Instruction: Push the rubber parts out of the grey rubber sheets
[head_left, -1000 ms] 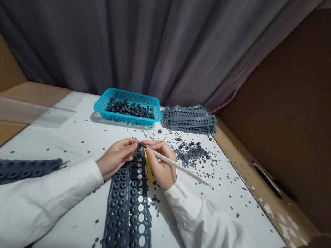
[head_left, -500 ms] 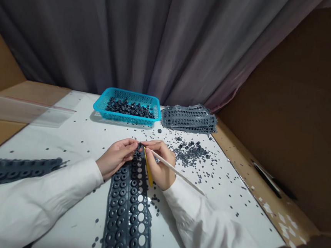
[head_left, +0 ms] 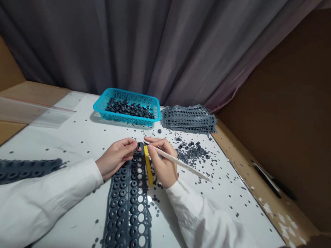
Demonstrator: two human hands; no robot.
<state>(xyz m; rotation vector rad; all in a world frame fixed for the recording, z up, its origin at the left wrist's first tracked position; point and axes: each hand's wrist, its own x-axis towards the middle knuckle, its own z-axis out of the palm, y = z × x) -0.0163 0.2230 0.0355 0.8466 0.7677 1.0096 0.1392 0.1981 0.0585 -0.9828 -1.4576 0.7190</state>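
Observation:
My left hand (head_left: pixel 120 153) is closed in a pinch on a small black rubber ring (head_left: pixel 138 146) at the far end of a dark rubber sheet (head_left: pixel 127 198). Rows of raised rings cover this sheet, with a row of open round holes along its right side. In my right hand (head_left: pixel 164 160) is a slim white stick-like tool (head_left: pixel 185 165), its dark tip close to the ring and its rear end pointing right. A yellow strip (head_left: pixel 148 167) lies along the sheet's right edge, beside my right thumb.
A blue mesh basket (head_left: pixel 125 118) of small black parts stands at the back. Right of it lie stacked perforated sheets (head_left: pixel 189 118). Small black discs (head_left: pixel 192 153) are heaped and scattered on the white tabletop. Another ringed sheet (head_left: pixel 13 170) and a clear bag (head_left: pixel 39 113) are at left.
My right hand has shifted slightly right, away from the left fingertips, and the white tool has swung to a flatter angle. My left hand and the sheet have hardly moved.

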